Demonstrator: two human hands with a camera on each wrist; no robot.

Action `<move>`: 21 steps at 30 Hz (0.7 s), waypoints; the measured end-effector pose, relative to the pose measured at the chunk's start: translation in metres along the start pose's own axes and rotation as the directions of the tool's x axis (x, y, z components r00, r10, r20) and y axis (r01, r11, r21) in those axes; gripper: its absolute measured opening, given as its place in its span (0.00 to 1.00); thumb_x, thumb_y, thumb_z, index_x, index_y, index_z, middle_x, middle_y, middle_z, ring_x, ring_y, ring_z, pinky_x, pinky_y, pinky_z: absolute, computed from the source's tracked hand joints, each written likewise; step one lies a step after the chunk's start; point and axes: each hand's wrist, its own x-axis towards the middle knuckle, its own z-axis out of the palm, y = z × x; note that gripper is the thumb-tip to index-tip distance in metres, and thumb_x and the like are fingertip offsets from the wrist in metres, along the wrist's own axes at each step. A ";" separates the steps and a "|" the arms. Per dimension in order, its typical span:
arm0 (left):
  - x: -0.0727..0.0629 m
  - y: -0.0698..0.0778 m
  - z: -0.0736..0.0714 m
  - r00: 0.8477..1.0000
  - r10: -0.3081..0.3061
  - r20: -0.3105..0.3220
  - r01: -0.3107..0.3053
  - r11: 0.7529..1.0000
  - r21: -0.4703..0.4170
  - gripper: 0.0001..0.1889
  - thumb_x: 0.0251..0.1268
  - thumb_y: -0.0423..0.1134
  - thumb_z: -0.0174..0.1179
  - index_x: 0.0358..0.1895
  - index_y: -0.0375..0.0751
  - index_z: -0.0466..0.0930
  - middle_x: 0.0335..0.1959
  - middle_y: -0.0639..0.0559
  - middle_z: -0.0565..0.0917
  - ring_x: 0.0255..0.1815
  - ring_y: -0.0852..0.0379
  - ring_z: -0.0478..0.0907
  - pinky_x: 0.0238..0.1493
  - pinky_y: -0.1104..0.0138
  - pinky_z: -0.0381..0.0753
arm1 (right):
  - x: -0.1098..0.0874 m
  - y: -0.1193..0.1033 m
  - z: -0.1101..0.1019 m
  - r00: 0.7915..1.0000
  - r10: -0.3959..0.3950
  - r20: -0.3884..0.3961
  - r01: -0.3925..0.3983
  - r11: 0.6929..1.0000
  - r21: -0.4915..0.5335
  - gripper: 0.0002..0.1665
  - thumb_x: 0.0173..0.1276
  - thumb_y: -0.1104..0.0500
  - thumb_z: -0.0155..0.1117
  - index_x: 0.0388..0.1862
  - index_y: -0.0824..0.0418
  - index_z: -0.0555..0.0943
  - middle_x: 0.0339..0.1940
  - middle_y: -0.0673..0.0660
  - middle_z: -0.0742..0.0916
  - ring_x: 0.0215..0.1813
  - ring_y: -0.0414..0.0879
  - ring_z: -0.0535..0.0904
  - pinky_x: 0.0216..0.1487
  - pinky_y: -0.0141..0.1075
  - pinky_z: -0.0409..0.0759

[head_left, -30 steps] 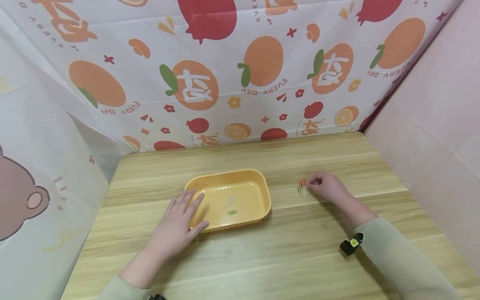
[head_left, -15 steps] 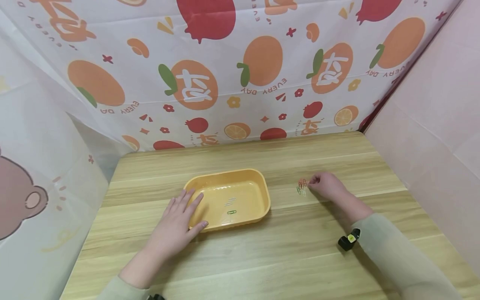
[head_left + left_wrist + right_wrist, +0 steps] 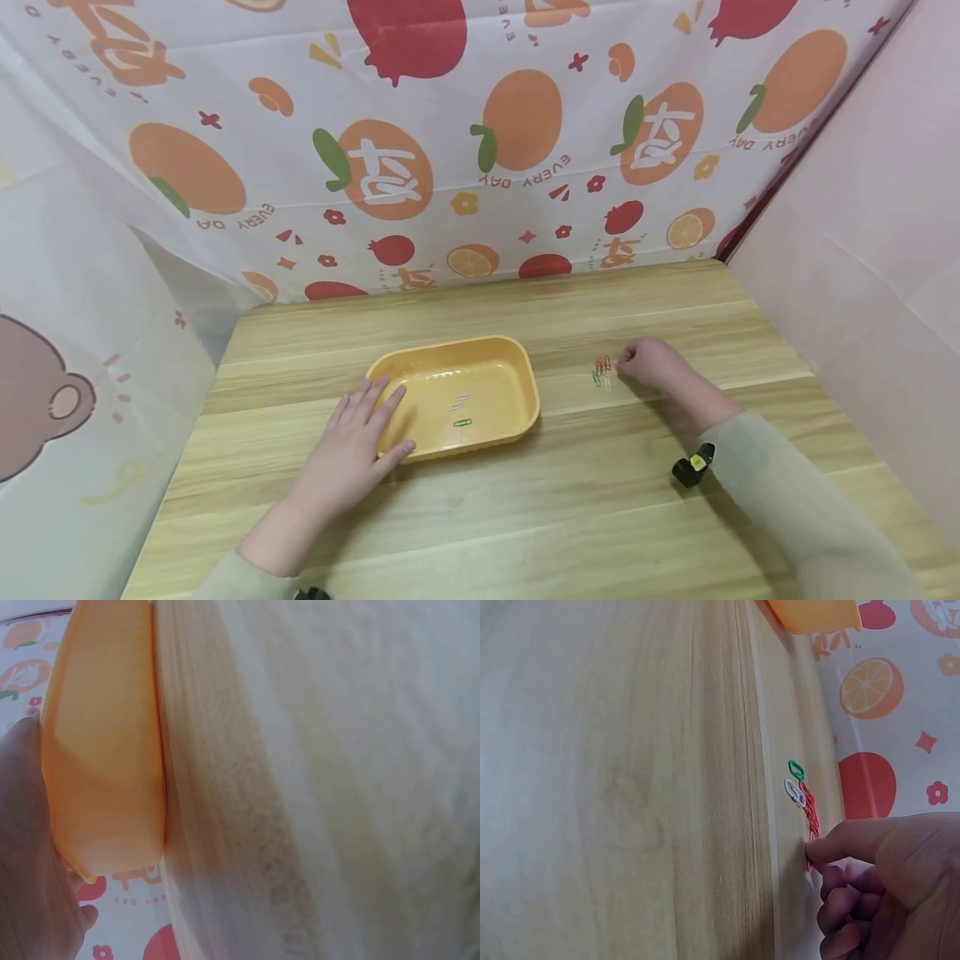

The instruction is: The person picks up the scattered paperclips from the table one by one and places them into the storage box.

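My left hand lies with spread fingers over the left end of a yellow plastic tray, thumb at the near rim. Inside the tray are a green paper clip and a few white paper clips. To the right of it, my right hand reaches a small cluster of paper clips on the table. In the right wrist view, thumb and forefinger pinch a red paper clip at the cluster's edge. Other red clips, a white clip and a green clip lie just beyond the fingertips.
The wood-grain table ends at a fruit-print cloth at the back. Pale cloth walls stand on both sides. A black wrist camera hangs beside the right sleeve.
The right hand stays at the paper clips with its fingertips shifted only slightly. The left hand and the tray hold their places; the head view has drifted a little.
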 end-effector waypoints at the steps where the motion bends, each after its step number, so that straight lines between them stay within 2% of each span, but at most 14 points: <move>1: 0.000 0.000 0.000 1.000 0.000 0.000 0.000 1.000 0.000 0.43 0.70 0.67 0.49 0.80 0.49 0.50 0.80 0.41 0.50 0.80 0.37 0.42 0.75 0.40 0.45 | 0.001 0.000 0.000 1.000 -0.001 0.004 0.001 1.000 -0.007 0.06 0.65 0.58 0.62 0.30 0.59 0.81 0.33 0.54 0.85 0.36 0.49 0.78 0.44 0.46 0.78; 6: -0.001 -0.001 0.000 1.000 -0.003 -0.004 0.003 1.000 0.000 0.42 0.70 0.66 0.50 0.80 0.50 0.50 0.80 0.40 0.50 0.80 0.37 0.42 0.75 0.40 0.45 | 0.002 -0.002 -0.001 1.000 0.003 0.022 -0.003 1.000 -0.008 0.06 0.64 0.58 0.62 0.29 0.58 0.80 0.31 0.53 0.84 0.35 0.48 0.77 0.42 0.44 0.77; 15: -0.002 -0.001 0.001 1.000 -0.005 0.000 0.005 1.000 0.012 0.43 0.70 0.68 0.47 0.80 0.50 0.50 0.80 0.41 0.49 0.79 0.36 0.43 0.76 0.40 0.45 | 0.006 -0.001 0.002 0.997 0.012 0.071 -0.012 1.000 0.004 0.11 0.65 0.55 0.64 0.26 0.58 0.76 0.25 0.51 0.79 0.29 0.45 0.72 0.32 0.36 0.71; 21: -0.002 -0.001 0.002 1.000 -0.003 -0.007 0.003 1.000 0.013 0.42 0.70 0.67 0.48 0.80 0.51 0.50 0.80 0.41 0.50 0.79 0.37 0.43 0.75 0.40 0.45 | 0.004 -0.002 0.002 0.996 -0.012 0.084 0.011 1.000 0.018 0.14 0.64 0.56 0.64 0.22 0.57 0.72 0.20 0.50 0.75 0.24 0.44 0.69 0.27 0.36 0.68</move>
